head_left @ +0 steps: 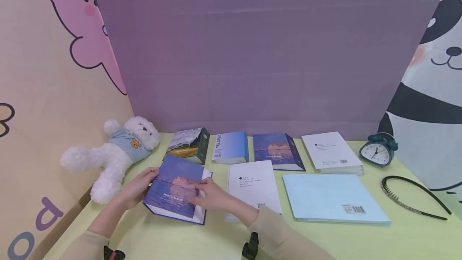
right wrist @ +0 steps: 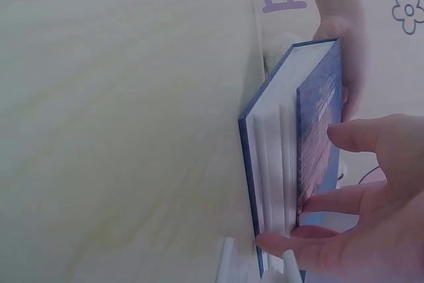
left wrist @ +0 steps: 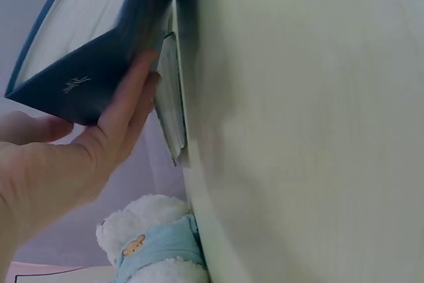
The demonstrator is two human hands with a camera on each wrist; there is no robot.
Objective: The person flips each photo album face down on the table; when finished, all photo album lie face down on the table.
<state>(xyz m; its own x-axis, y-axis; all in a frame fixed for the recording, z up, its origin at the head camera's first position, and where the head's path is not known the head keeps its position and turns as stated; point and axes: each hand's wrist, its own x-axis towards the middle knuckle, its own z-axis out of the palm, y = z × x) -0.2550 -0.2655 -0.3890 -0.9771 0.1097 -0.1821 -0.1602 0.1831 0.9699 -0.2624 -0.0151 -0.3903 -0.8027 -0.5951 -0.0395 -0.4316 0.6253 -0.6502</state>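
Note:
A blue-purple photo album (head_left: 175,189) lies on the pale green table (head_left: 361,240) at the front left. My left hand (head_left: 138,185) grips its left side, with the fingers against the dark blue spine (left wrist: 86,91) and the thumb (left wrist: 33,127) on the cover. On the album's right side, my right hand (head_left: 211,196) has its thumb on the cover (right wrist: 318,104) and its fingers (right wrist: 298,240) at the white page edges. In the wrist views the album stands slightly raised off the table.
A white teddy bear (head_left: 115,153) lies at the left. Behind stand three albums (head_left: 189,143) (head_left: 231,147) (head_left: 276,151) and a white one (head_left: 330,151). A white booklet (head_left: 252,183) and a light blue album (head_left: 332,198) lie to the right. A clock (head_left: 377,151) and a headband (head_left: 411,196) are far right.

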